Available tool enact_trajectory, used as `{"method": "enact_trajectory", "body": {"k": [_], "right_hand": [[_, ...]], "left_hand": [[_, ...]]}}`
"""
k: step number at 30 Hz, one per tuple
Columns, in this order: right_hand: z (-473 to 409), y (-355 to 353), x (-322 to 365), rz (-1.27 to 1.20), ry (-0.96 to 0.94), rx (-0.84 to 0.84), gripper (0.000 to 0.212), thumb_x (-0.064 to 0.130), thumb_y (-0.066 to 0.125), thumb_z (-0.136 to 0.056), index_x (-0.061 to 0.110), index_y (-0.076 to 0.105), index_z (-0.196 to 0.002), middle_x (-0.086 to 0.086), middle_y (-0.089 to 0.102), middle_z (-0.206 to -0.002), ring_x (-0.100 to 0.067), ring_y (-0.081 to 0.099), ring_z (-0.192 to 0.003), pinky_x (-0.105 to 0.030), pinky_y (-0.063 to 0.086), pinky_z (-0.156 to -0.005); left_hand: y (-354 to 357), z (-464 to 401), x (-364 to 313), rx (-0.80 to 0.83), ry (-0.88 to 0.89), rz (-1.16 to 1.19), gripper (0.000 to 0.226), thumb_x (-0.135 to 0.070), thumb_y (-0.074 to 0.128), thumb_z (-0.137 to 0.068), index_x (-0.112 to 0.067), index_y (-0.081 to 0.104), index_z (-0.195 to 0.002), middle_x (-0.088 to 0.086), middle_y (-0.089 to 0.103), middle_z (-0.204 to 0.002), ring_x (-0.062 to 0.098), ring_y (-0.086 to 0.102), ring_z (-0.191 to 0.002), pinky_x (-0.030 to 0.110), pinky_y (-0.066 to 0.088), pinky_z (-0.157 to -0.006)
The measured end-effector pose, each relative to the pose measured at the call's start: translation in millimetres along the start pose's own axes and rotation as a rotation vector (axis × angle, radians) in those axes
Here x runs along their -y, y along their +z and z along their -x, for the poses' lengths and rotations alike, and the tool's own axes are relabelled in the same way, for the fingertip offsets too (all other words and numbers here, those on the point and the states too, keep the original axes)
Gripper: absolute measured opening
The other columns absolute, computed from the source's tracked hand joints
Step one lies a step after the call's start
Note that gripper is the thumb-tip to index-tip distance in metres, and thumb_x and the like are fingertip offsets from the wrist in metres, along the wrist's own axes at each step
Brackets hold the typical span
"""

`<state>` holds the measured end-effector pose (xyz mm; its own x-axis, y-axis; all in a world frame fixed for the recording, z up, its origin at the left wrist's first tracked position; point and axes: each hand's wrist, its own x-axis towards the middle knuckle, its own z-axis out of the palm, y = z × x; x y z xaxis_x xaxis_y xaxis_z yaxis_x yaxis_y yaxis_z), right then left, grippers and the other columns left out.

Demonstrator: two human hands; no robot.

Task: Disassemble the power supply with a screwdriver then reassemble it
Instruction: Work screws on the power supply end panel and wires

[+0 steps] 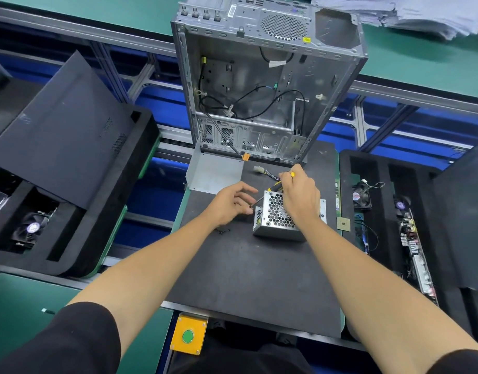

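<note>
Head view shows the power supply (pixel 279 215) on the mat's far middle, right hand (pixel 300 197) clenched round the screwdriver (pixel 275 188) angled at its left face, left hand (pixel 232 205) pinching near the tip, seemingly working a screw, so steady alignment comes next.

My black mat (pixel 248 279) carries the power supply (pixel 279 220), loose screws (pixel 223 231), a metal plate (pixel 214 171), a white connector (pixel 258 168), and the open case (pixel 262 85).

power supply (pixel 279 217) on worktop (pixel 246 265), open computer case (pixel 259 90) behind it, loose screws (pixel 223 231) left, foam trays (pixel 372 211) either side
</note>
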<state>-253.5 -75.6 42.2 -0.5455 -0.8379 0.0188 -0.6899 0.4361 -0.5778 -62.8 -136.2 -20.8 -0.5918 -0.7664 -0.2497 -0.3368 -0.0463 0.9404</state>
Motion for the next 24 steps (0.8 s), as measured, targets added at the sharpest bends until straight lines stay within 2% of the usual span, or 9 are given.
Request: {"method": "enact_trajectory", "body": {"k": [6, 10, 13, 18, 19, 22, 24], "right_hand": [[-2, 1, -1, 0.008, 0.011, 0.01, 0.025, 0.037, 0.035, -0.095, 0.019, 0.05, -0.086, 0.0, 0.062, -0.077, -0.029, 0.055, -0.074, -0.042, 0.046, -0.068], [-1, 1, -1, 0.01, -0.005, 0.009, 0.025, 0.037, 0.035, -0.096, 0.019, 0.047, -0.083, 0.0, 0.059, -0.073, -0.03, 0.054, -0.073, -0.04, 0.041, -0.064], [-1, 0, -1, 0.014, 0.003, 0.014, 0.026, 0.037, 0.034, -0.095, 0.019, 0.05, -0.085, 0.001, 0.061, -0.076, -0.029, 0.055, -0.074, -0.041, 0.043, -0.066], [-1, 0, -1, 0.001, -0.003, 0.011, 0.022, 0.035, 0.035, -0.095, 0.021, 0.046, -0.081, 0.006, 0.065, -0.079, -0.029, 0.055, -0.074, -0.04, 0.041, -0.065], [-1, 0, 0, -0.004, -0.006, 0.01, 0.022, 0.034, 0.036, -0.095, 0.022, 0.043, -0.079, 0.009, 0.065, -0.078, -0.029, 0.054, -0.074, -0.04, 0.04, -0.065], [1, -1, 1, -0.015, -0.011, -0.003, 0.022, 0.033, 0.038, -0.096, 0.021, 0.041, -0.077, 0.015, 0.055, -0.064, -0.024, 0.05, -0.066, -0.038, 0.033, -0.059], [2, -3, 3, -0.034, -0.009, -0.023, 0.023, 0.031, 0.04, -0.095, 0.024, 0.038, -0.074, 0.018, 0.05, -0.059, -0.015, 0.047, -0.061, -0.034, 0.028, -0.053]], "left_hand": [[2, -2, -4, 0.006, 0.02, -0.056, 0.049, 0.005, 0.081, -0.081, -0.021, 0.068, -0.121, 0.0, 0.073, -0.099, 0.01, 0.069, -0.078, 0.026, 0.06, -0.084], [3, 0, -1, -0.029, 0.019, -0.032, 0.045, 0.001, 0.083, -0.081, -0.023, 0.067, -0.116, 0.0, 0.074, -0.099, 0.011, 0.072, -0.08, 0.02, 0.056, -0.075], [5, 0, 0, -0.042, 0.01, -0.009, 0.046, 0.003, 0.083, -0.08, -0.023, 0.067, -0.114, 0.002, 0.074, -0.099, 0.012, 0.073, -0.081, 0.019, 0.056, -0.074], [2, 1, -1, 0.018, -0.015, 0.028, 0.058, -0.006, 0.091, -0.074, -0.024, 0.064, -0.122, -0.002, 0.075, -0.113, 0.009, 0.072, -0.105, 0.024, 0.055, -0.085], [1, 2, -2, 0.013, -0.011, 0.018, 0.053, -0.009, 0.088, -0.078, -0.023, 0.064, -0.123, -0.004, 0.075, -0.113, 0.008, 0.07, -0.108, 0.022, 0.053, -0.086], [1, 8, -8, -0.112, -0.005, 0.021, 0.014, -0.026, 0.064, -0.101, -0.023, 0.067, -0.114, -0.008, 0.077, -0.103, 0.0, 0.067, -0.103, 0.015, 0.046, -0.088], [5, 14, -17, -0.236, -0.014, 0.027, 0.021, -0.036, 0.051, -0.107, -0.02, 0.064, -0.106, -0.006, 0.075, -0.096, 0.001, 0.064, -0.095, 0.023, 0.044, -0.086]]}}
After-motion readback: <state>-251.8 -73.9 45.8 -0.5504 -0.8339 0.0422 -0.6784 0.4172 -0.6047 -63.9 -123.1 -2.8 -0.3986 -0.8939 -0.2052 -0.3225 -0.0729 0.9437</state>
